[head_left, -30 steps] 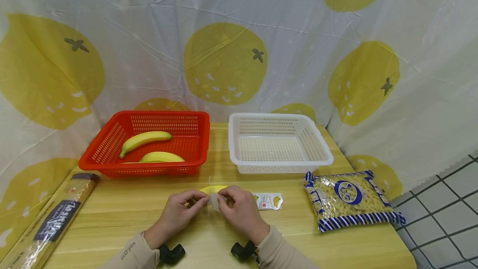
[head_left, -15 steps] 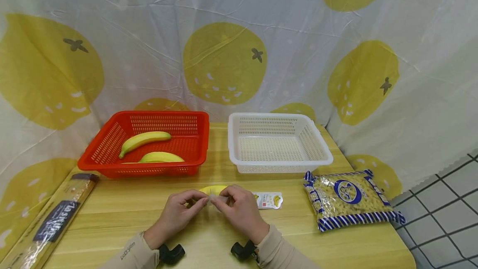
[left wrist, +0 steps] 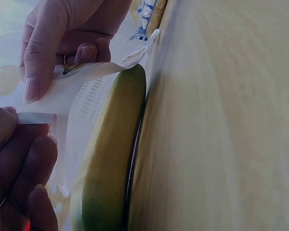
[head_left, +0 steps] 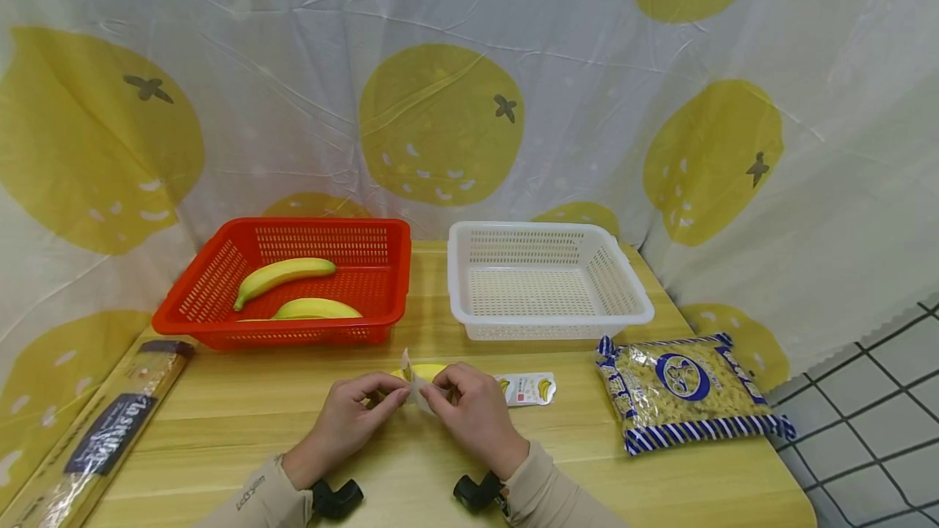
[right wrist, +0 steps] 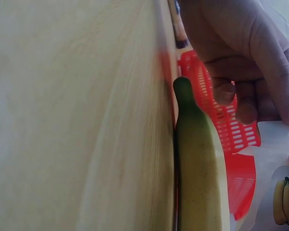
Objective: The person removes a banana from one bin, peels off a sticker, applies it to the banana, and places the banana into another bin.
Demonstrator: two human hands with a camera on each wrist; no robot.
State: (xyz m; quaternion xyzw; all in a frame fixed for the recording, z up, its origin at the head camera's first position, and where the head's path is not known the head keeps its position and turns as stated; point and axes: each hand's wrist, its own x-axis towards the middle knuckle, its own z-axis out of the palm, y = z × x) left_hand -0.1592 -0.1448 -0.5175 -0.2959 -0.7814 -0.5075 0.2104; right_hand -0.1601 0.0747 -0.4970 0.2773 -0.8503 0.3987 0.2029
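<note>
White banana-printed packaging (head_left: 541, 395), its small lettering (head_left: 524, 386) illegible, is pinched in both curled hands (head_left: 359, 414) (head_left: 478, 414) beside a banana (left wrist: 113, 154).

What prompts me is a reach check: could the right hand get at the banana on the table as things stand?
Probably yes: the banana lies just beyond the right hand, whose fingers would first need to release the thin white sheet.

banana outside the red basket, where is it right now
In the head view's lower middle, the banana lies on the table just beyond the left hand and right hand, below the gap between the red basket and white basket.
</note>
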